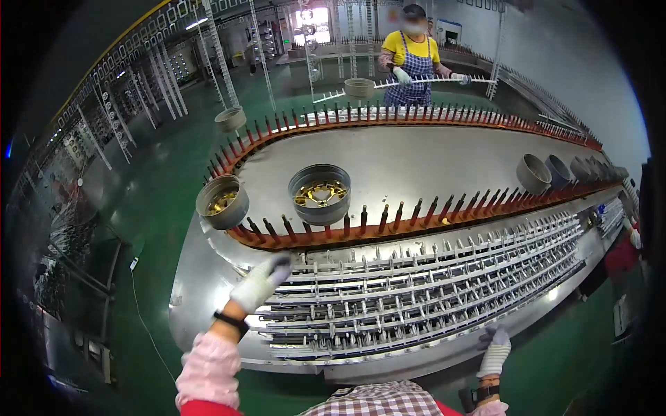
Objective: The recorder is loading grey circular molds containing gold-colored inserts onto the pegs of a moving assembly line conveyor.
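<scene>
My left hand, in a white glove with grey fingertips, reaches over the left end of a stack of silver pronged racks. Its fingers stretch forward, with nothing visible in them. At the near right edge of the stack is my right hand, also gloved, its fingers loosely apart and empty. Beyond my left hand, a dark grey drum-shaped ring with gold spokes inside sits on the line of upright pegs. A paler grey ring with gold spokes stands at the line's left bend.
Red and dark pegs on an orange track loop around the metal table. Several grey rings stand at the right. Across the table a person holds a long white pronged rack. Tall racks hang at the left.
</scene>
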`<state>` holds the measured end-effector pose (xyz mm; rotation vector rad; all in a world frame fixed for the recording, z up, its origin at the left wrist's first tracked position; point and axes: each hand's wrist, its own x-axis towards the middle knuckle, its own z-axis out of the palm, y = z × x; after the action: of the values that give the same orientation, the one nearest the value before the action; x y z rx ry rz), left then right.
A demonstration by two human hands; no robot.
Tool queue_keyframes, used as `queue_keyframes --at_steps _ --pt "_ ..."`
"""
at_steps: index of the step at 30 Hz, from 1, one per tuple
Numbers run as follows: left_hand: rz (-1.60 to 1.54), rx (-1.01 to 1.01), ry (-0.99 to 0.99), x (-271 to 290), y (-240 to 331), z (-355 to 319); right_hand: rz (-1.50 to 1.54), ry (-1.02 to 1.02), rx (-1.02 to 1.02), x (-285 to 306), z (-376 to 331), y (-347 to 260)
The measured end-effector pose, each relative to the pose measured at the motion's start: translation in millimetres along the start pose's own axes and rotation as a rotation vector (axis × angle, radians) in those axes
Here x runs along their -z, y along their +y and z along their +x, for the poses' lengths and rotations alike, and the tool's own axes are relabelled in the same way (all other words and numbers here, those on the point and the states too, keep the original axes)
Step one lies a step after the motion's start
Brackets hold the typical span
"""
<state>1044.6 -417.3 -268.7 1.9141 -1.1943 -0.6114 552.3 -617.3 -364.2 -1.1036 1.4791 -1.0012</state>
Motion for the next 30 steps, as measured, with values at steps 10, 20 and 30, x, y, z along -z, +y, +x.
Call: queue_keyframes --at_steps 10,20,30 --pt "0.624 0.16 0.503 -58 -62 159 -0.618 -0.5 1.267 -74 -42 -65" --pt "0.415 0.107 0.769 99 8 13 -0.671 -0.474 1.272 -126 -45 -30" --pt "-0.531 0.072 0.724 28 16 -153 -0.736 -0.356 1.285 -131 -61 -29"
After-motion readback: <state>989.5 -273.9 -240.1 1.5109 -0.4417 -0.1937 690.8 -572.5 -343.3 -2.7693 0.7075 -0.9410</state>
